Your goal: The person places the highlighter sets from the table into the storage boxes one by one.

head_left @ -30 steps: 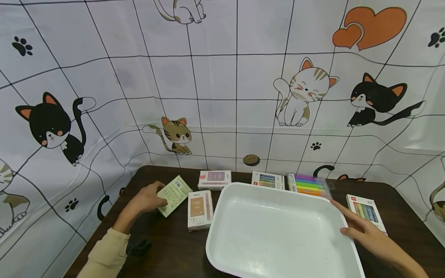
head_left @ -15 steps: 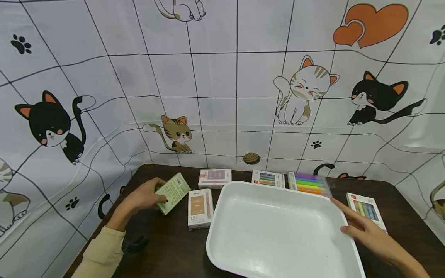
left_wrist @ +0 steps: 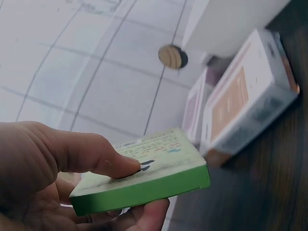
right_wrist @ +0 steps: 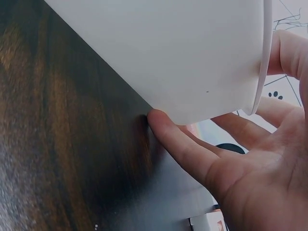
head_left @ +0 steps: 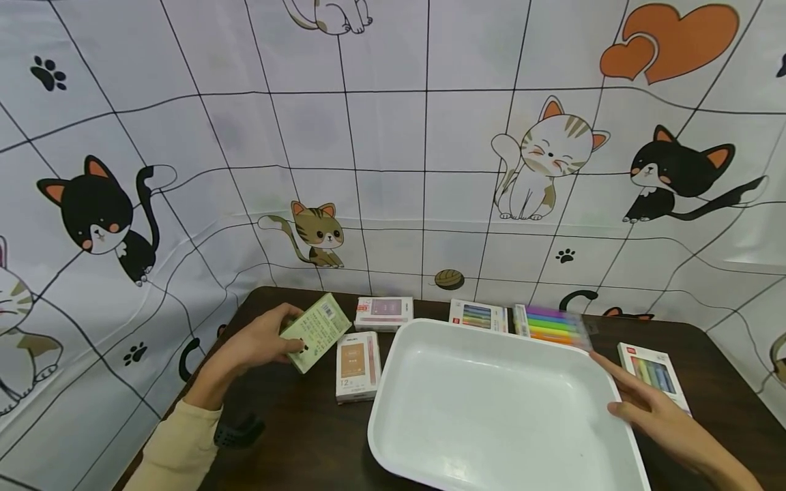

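Observation:
My left hand [head_left: 260, 339] pinches a small pale-green box [head_left: 318, 332] with printed text and a barcode. In the left wrist view, the thumb lies on the box's printed face [left_wrist: 159, 150] and fingers support it from below, the box lifted off the table. My right hand [head_left: 653, 409] holds the right side of a large white plastic tray [head_left: 503, 409]. In the right wrist view, the thumb hooks over the tray's rim [right_wrist: 266, 53] while the fingers spread along its outer wall. Nothing lies inside the tray.
Beside the green box stands a white box with an orange-brown panel [head_left: 359, 365]. Behind are a purple-panelled box [head_left: 384, 312], a marker box [head_left: 479, 315] and a rainbow-coloured pen pack [head_left: 555, 327]. Another marker box [head_left: 654, 374] lies right on the dark table [head_left: 295, 436]. A cat-print curtain [head_left: 393, 136] hangs behind.
The green box has risen from the table in my left hand and moved slightly toward the boxes on its right. The right hand and tray keep their places; the head view shifts slightly.

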A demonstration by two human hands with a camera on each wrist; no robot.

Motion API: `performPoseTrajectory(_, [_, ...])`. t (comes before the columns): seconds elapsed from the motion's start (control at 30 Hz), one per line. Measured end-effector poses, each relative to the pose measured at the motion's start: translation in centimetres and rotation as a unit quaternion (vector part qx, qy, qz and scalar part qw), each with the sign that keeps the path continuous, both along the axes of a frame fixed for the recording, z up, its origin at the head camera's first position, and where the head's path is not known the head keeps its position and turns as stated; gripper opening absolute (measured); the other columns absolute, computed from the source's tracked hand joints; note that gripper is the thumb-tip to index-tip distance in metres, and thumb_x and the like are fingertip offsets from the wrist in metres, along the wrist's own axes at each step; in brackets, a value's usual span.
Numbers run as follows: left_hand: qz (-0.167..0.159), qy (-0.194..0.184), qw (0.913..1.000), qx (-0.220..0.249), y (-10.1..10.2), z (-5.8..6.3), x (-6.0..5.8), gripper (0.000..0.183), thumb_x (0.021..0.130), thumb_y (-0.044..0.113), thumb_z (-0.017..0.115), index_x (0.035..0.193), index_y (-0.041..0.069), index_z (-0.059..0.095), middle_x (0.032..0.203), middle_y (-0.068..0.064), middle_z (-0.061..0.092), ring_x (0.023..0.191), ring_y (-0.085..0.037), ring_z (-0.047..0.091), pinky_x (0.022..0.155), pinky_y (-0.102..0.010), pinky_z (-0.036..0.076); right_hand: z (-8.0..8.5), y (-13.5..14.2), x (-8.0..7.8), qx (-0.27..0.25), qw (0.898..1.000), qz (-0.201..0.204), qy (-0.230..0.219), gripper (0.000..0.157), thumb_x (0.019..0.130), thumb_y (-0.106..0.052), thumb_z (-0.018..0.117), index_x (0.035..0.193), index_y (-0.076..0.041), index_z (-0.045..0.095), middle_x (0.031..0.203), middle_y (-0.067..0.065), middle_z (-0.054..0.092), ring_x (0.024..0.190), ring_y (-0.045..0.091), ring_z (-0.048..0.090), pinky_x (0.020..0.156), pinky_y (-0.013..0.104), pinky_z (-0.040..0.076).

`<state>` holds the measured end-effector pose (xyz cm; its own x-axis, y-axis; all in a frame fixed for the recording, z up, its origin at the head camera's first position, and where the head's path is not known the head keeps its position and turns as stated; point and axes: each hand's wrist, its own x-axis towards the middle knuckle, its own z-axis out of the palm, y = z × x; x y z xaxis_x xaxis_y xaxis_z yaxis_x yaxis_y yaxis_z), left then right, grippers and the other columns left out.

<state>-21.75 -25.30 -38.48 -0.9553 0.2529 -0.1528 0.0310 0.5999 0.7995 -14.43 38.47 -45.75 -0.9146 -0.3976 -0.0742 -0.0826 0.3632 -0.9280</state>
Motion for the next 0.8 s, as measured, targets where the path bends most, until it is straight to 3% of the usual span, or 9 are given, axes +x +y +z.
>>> performPoseTrajectory(0.33, [-0.035,0.015,0.9992,0.010,2.7,1.8,2.1,0.058,0.091,0.003,0.074,0.141,-0.004,0.044,0.108,-0.015,0.057,0.086,-0.025,0.066,0.068,-0.042,0.059,0.0,-0.1,0.1,0.002,1.000,0.003,0.014,0.068,0.108,-0.011,0.052,0.165,-0.018,0.016,0.167,0.006,0.008,0.128,-0.020,0.028,0.094,0.014,0.041])
performPoseTrajectory(0.57, [-0.062,0.000,0.9971,0.045,3.6,2.4,2.9,0.058,0.091,0.002,0.073,0.142,-0.002,0.045,0.110,-0.016,0.056,0.088,-0.026,0.067,0.069,-0.041,0.059,0.1,-0.1,0.1,-0.004,1.000,0.007,0.005,0.069,0.108,-0.011,0.051,0.165,-0.018,0.014,0.167,0.006,0.006,0.128,-0.020,0.028,0.094,0.016,0.041])
performPoseTrajectory(0.8, [-0.121,-0.010,0.9907,0.062,5.5,2.8,4.0,0.056,0.093,0.005,0.073,0.141,-0.001,0.046,0.112,-0.015,0.056,0.091,-0.026,0.066,0.070,-0.042,0.058,0.0,-0.1,0.1,-0.006,1.000,0.012,0.013,0.068,0.108,-0.010,0.050,0.165,-0.018,0.014,0.164,-0.007,0.012,0.129,-0.019,0.029,0.094,0.017,0.044])
